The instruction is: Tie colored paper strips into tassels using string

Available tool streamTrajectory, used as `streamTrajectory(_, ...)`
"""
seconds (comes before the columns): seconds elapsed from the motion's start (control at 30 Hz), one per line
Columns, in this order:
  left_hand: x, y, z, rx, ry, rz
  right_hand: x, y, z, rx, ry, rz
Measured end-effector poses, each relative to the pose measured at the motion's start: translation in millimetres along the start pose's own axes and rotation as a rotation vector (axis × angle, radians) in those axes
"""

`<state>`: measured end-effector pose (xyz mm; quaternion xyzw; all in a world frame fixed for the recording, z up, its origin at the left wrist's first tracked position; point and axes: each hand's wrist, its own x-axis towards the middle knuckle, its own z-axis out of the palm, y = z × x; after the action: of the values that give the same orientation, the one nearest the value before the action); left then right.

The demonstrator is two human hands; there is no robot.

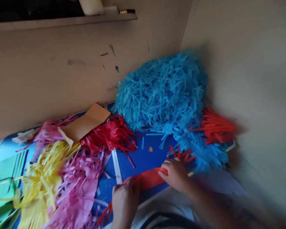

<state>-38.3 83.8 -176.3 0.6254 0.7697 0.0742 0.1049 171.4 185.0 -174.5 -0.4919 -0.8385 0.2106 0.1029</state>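
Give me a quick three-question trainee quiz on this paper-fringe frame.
1. True or false: the left hand and right hand both hold the red paper strip.
2. What colour is the biggest fringe pile, in the corner? A yellow, B blue, C green.
3. Which colour of fringe lies between the green paper and the pink fringe?
Key: 1 true; 2 B; 3 yellow.

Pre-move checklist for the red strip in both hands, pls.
1. Left hand grips red strip: ok.
2. Right hand holds its other end: ok.
3. Strip untorn: cannot tell, blurred.
4. Strip apart from pink fringe: cannot tell, left hand hides that end.
5. Blue mat bare beyond strip: not ok, white paper slip lies there.
6. Blue fringe pile apart from strip: ok.
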Motion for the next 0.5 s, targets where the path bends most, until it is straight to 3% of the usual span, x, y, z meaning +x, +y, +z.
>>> streamTrajectory(0.07, -1, 1, -1, 0.041, 0.047, 0.007, 1, -1, 1, -0.008, -0.015, 0.003)
streamTrajectory(0.17, 1, 2, -5, 0.135, 0.235, 0.071, 1, -1, -3, 0.001, 0.003, 0.014)
streamTrajectory(0.23, 6, 1, -9, 0.106, 0.285, 0.277, 0, 0, -11, -0.015, 0.078, 0.039)
streamTrajectory(0.33, 14, 1, -16, -0.006, 0.138, 0.601, -9, -1, -28, -0.091, 0.258, 0.028)
streamTrajectory(0.4, 17, 3, -19, -0.019, 0.057, 0.657, -17, -4, -33, -0.086, 0.245, -0.158)
streamTrajectory(0.5, 16, 8, -21, 0.009, 0.032, 0.617, -24, -8, -24, -0.014, 0.029, -0.459)
